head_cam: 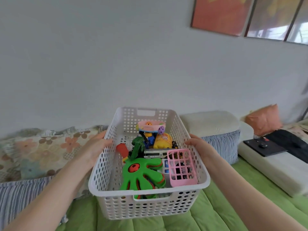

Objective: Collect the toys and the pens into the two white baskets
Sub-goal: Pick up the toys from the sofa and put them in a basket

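I saw the left hand (97, 145) and right hand (199, 144) gripping the basket (150, 210), which held a clapper (138, 178), bus (155, 153) and grid (181, 180); the fingertips were hidden.

Both forearms are showing bare all the way down to the frame's edge; the left hand (95, 147) and the right hand (200, 145) are showing bare as well.

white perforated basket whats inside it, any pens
The white perforated plastic basket holds toys: a green hand-shaped plastic clapper, a pink plastic grid basket, a white toy train, a yellow plastic toy and a pink ring toy. No pens show; whatever lies beneath the toys is covered.
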`<control>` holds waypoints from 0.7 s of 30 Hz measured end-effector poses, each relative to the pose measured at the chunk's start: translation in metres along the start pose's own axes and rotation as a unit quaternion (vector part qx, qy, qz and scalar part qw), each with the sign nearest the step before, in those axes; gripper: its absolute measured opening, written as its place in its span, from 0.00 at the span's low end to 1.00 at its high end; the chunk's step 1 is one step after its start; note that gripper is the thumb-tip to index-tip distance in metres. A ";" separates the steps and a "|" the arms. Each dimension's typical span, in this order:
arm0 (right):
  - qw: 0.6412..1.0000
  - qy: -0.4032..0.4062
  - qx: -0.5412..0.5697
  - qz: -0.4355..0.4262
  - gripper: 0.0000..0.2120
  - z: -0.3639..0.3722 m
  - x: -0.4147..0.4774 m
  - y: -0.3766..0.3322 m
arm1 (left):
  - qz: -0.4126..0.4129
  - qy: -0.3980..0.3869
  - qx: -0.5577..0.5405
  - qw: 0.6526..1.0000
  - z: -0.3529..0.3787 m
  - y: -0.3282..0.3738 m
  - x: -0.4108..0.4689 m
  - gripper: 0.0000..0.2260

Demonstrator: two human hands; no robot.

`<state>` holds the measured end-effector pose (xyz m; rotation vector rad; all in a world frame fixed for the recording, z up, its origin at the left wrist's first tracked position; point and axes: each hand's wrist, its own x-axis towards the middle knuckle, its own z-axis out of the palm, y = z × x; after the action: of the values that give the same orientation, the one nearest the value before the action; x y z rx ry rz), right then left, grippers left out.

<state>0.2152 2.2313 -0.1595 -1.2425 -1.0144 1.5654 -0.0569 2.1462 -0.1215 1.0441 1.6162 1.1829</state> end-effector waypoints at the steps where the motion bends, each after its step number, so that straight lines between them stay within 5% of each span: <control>1: 1.000 0.010 0.004 -0.001 0.20 -0.007 -0.004 -0.001 | 0.005 -0.012 -0.003 1.000 0.005 0.001 0.000 0.23; 12: 0.987 0.157 0.022 -0.027 0.22 -0.077 -0.062 0.000 | 0.058 -0.134 0.040 0.989 0.065 0.011 0.008 0.19; 21: 0.951 0.305 0.018 -0.045 0.21 -0.101 -0.127 0.007 | 0.108 -0.296 0.070 0.946 0.114 0.029 0.024 0.20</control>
<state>0.3291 2.1162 -0.1489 -1.4999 -0.6236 1.0140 0.0489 2.2037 -0.1185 1.5269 1.1376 0.7822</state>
